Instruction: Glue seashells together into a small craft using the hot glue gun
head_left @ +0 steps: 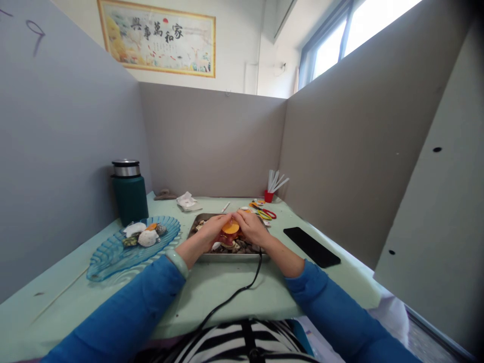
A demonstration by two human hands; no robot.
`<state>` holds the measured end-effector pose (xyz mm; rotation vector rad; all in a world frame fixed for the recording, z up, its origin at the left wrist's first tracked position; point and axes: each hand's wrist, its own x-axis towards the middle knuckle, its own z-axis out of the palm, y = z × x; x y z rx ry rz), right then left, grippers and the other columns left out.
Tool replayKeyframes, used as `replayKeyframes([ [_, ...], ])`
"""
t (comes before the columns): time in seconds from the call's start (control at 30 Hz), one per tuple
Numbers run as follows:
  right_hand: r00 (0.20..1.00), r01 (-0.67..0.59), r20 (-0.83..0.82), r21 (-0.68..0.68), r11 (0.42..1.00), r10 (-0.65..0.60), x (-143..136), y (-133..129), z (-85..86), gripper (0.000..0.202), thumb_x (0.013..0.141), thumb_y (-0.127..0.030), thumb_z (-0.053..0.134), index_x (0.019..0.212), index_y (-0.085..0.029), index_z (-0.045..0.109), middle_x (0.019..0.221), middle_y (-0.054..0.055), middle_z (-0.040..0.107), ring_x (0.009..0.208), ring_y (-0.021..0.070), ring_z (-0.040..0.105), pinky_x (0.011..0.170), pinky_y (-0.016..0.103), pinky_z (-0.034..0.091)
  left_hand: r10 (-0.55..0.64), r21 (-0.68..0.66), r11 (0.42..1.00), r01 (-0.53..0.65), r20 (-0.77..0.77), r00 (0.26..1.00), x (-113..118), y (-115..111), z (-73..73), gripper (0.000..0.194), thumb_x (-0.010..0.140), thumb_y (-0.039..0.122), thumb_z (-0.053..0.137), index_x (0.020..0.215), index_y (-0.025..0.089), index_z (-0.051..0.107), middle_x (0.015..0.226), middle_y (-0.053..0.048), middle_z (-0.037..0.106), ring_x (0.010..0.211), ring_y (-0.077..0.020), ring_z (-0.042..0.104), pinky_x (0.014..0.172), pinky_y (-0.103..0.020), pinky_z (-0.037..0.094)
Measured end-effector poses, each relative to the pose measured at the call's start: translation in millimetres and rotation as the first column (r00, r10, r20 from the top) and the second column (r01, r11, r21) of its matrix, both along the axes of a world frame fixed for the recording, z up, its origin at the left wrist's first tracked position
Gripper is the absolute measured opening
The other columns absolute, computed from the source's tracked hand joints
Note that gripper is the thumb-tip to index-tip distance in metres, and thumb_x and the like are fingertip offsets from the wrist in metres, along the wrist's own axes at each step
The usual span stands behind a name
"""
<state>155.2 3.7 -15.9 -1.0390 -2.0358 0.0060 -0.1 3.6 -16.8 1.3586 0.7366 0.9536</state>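
Over a metal tray (212, 258) of shells and stones, both of my hands are close together around an orange scallop shell (230, 228). My left hand (215, 231) grips it from the left, fingers curled. From the other side, my right hand (250, 228) closes on the same shell, its fingertips near those of the left. The fingertips are partly hidden behind the hands. Brown and white shells and dark stones (242, 247) lie in the tray beneath. A black cable (242, 289) runs from beside my right wrist down toward my lap.
A blue shell-shaped plate (109, 254) with several shells lies left, before a green bottle (130, 196). Scissors (269, 214), a red cup of white sticks (268, 196) and crumpled paper (188, 201) are behind. A black phone (312, 246) lies right. Grey partitions (212, 141) enclose the table.
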Motion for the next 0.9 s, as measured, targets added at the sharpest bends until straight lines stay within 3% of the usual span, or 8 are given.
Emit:
replayKeyframes([
  [0.3, 1.0, 0.005, -0.022, 0.017, 1.0, -0.004, -0.5, 1.4, -1.5, 0.032, 0.092, -0.033, 0.033, 0.068, -0.019, 0.046, 0.06, -0.002, 0.045, 0.057, 0.0115, 0.042, 0.056, 0.022, 0.027, 0.039, -0.044, 0.998, -0.04, -0.022, 0.999, 0.8, -0.3, 1.5, 0.044, 0.073, 0.05, 0.059, 0.091, 0.011, 0.056, 0.073, -0.006, 0.058, 0.052, -0.0132, 0.056, 0.047, -0.028, 0.048],
  [0.53, 0.998, -0.008, -0.055, 0.027, 1.0, 0.009, -0.4, 4.7, -3.1, 0.032, 0.092, -0.031, 0.031, 0.066, -0.019, 0.043, 0.059, -0.003, 0.044, 0.056, 0.0112, 0.042, 0.056, 0.022, 0.027, -0.058, 0.028, 0.998, 0.058, -0.025, 0.998, 0.9, -3.3, 1.9, 0.049, 0.076, 0.054, 0.052, 0.097, 0.011, 0.057, 0.065, -0.006, 0.058, 0.049, -0.0122, 0.054, 0.048, -0.028, 0.048],
  [0.67, 0.998, -0.009, -0.06, 0.029, 1.0, 0.011, 0.1, 3.5, -2.0, 0.03, 0.092, -0.029, 0.031, 0.066, -0.019, 0.043, 0.059, -0.003, 0.045, 0.057, 0.0116, 0.042, 0.057, 0.022, 0.028, -0.088, 0.067, 0.993, 0.094, -0.079, 0.993, 1.8, -7.0, 3.6, 0.049, 0.076, 0.057, 0.05, 0.091, 0.01, 0.058, 0.061, -0.005, 0.057, 0.047, -0.0122, 0.053, 0.048, -0.028, 0.049],
  [0.9, 0.999, -0.011, -0.051, 0.018, 1.0, 0.012, 0.0, 2.5, -0.9, 0.03, 0.091, -0.029, 0.032, 0.066, -0.019, 0.045, 0.059, -0.003, 0.045, 0.058, 0.0119, 0.042, 0.058, 0.022, 0.029, -0.038, 0.083, 0.995, 0.045, -0.088, 0.995, 2.9, -6.8, 1.9, 0.047, 0.075, 0.058, 0.05, 0.078, 0.011, 0.056, 0.06, -0.005, 0.057, 0.047, -0.0114, 0.053, 0.047, -0.027, 0.05],
])
